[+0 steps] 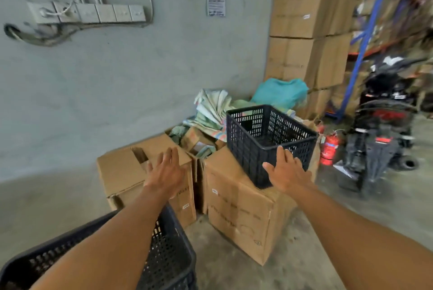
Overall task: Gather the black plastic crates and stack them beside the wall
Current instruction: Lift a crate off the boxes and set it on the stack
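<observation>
Reaching with both hands spread open and holding nothing, I see my right hand (287,170) touching the near rim of the black perforated plastic crate (269,142) on the right brown cardboard box (241,214), my left hand (167,169) over the left cardboard box (121,172), another black crate (168,259) near left.

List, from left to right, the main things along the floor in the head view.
Black crate in the near corner → open cardboard box → cardboard box carrying a black crate → red fire extinguisher → parked motorbike.

Both arms outstretched; left grip (166,171) and right grip (287,172) spread, empty
</observation>
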### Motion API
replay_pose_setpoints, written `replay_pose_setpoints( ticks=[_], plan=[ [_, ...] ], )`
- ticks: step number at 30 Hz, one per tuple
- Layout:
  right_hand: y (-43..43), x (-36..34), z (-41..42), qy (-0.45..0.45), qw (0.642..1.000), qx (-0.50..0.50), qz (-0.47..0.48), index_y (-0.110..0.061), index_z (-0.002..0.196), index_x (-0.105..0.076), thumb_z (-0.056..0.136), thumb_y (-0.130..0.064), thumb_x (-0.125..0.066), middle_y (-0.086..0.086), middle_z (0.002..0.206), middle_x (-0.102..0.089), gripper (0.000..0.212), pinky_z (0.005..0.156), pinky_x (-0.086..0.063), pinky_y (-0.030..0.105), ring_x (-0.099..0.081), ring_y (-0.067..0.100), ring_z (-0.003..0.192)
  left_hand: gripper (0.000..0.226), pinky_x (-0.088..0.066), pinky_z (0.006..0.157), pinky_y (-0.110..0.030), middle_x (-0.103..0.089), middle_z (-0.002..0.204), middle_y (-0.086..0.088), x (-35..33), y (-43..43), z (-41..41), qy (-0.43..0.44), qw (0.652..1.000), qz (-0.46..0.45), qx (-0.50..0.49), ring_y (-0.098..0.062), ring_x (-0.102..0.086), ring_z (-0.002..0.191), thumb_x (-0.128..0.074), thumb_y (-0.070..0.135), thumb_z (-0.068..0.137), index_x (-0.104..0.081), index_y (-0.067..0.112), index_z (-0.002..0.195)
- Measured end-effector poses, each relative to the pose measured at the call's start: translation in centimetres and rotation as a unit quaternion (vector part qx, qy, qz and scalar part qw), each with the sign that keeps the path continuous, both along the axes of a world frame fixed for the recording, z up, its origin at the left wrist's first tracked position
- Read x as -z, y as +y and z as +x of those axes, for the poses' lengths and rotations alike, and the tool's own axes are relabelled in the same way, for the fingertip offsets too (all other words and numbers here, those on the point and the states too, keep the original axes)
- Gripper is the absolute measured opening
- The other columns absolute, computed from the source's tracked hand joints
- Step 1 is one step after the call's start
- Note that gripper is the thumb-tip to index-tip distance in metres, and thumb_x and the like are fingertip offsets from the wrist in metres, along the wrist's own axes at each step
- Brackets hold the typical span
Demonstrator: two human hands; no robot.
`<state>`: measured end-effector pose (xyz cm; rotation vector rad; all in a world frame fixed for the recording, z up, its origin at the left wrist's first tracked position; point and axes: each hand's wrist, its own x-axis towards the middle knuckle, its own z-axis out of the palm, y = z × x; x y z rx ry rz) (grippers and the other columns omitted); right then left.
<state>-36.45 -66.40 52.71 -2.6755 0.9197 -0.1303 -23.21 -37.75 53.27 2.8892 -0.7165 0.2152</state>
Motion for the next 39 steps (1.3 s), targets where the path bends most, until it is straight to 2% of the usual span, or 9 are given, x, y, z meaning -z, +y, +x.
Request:
replay_pose_setpoints(
  ticks=[3, 6, 11, 19, 24, 29, 34, 39],
  plan=[
    [-5.6, 0.1, -0.1, -0.004, 1.0, 0.016, 0.002, -0.025, 0.156, 0.004, 0.097, -0.06, -0.025, -0.002, 0.164, 0.0, 0.075, 0.113, -0.019, 0.062, -0.009, 0.032, 0.149, 0.061, -0.019, 0.113, -0.06, -0.013, 0.161, -0.007, -0.1, -9.4, 1.3, 0.001, 1.0, -0.011, 0.029, -0.028, -0.016, 0.146, -0.033, 0.041, 0.101, -0.017, 0.013, 0.152],
    [-11.0, 0.4, 0.1, 0.011, 1.0, 0.022, 0.012, -0.022, 0.156, 0.004, 0.098, -0.059, -0.024, 0.0, 0.164, 0.0, 0.074, 0.112, -0.018, 0.061, -0.008, 0.033, 0.149, 0.064, -0.021, 0.113, -0.056, -0.016, 0.16, -0.006, 0.2, -18.3, 1.8, 0.002, 0.998, -0.013, 0.058, -0.027, -0.019, 0.145, -0.032, 0.043, 0.101, -0.013, 0.013, 0.153],
    [-18.3, 1.2, 3.1, 0.049, 0.998, 0.024, 0.015, -0.021, 0.156, 0.001, 0.098, -0.059, -0.023, -0.001, 0.164, -0.002, 0.074, 0.11, -0.021, 0.06, -0.009, 0.032, 0.148, 0.065, -0.02, 0.115, -0.056, -0.009, 0.162, -0.004, 1.1, -28.1, 3.8, 0.023, 0.995, 0.016, 0.096, -0.025, -0.012, 0.148, -0.025, 0.044, 0.102, -0.006, 0.013, 0.156],
    [-24.9, 3.6, 13.6, 0.057, 0.996, 0.041, 0.058, -0.023, 0.156, 0.001, 0.097, -0.06, -0.021, -0.002, 0.164, 0.002, 0.073, 0.112, -0.015, 0.062, -0.005, 0.032, 0.149, 0.066, -0.016, 0.115, -0.055, -0.003, 0.163, -0.004, 2.1, -35.6, 15.8, 0.052, 0.994, 0.041, 0.091, -0.026, -0.005, 0.149, -0.024, 0.043, 0.103, -0.002, 0.012, 0.156],
    [-29.0, 4.2, 21.2, 0.057, 0.989, 0.109, 0.078, -0.021, 0.156, -0.001, 0.097, -0.06, -0.024, 0.0, 0.164, 0.001, 0.074, 0.114, -0.017, 0.061, -0.006, 0.033, 0.149, 0.067, -0.018, 0.115, -0.057, -0.005, 0.163, -0.005, 2.7, -41.9, 26.5, 0.04, 0.985, 0.042, 0.161, -0.027, -0.01, 0.148, -0.024, 0.045, 0.102, -0.003, 0.011, 0.156],
    [-32.2, 4.5, 28.5, 0.058, 0.976, 0.177, 0.114, -0.023, 0.156, 0.0, 0.096, -0.063, -0.023, 0.0, 0.164, 0.004, 0.076, 0.114, -0.012, 0.062, -0.004, 0.035, 0.148, 0.066, -0.018, 0.114, -0.056, -0.005, 0.163, -0.007, 2.3, -47.7, 36.4, 0.038, 0.975, 0.061, 0.209, -0.028, -0.01, 0.148, -0.023, 0.045, 0.103, -0.004, 0.01, 0.156],
    [-34.9, 5.6, 31.7, 0.074, 0.959, 0.238, 0.131, -0.023, 0.156, -0.002, 0.096, -0.062, -0.025, 0.001, 0.164, 0.003, 0.075, 0.112, -0.01, 0.066, -0.001, 0.04, 0.148, 0.065, -0.015, 0.116, -0.056, -0.001, 0.164, -0.006, 2.6, -52.7, 40.1, 0.062, 0.956, 0.089, 0.272, -0.027, -0.007, 0.149, -0.021, 0.043, 0.104, -0.001, 0.011, 0.156],
    [-36.7, 6.1, 33.7, 0.083, 0.955, 0.256, 0.126, -0.022, 0.156, -0.002, 0.096, -0.062, -0.027, 0.003, 0.164, 0.001, 0.076, 0.11, -0.011, 0.068, -0.001, 0.041, 0.147, 0.064, -0.012, 0.117, -0.056, 0.0, 0.164, -0.006, 3.3, -55.0, 42.4, 0.082, 0.946, 0.109, 0.293, -0.027, -0.005, 0.149, -0.024, 0.041, 0.104, -0.002, 0.011, 0.156]
  ],
)
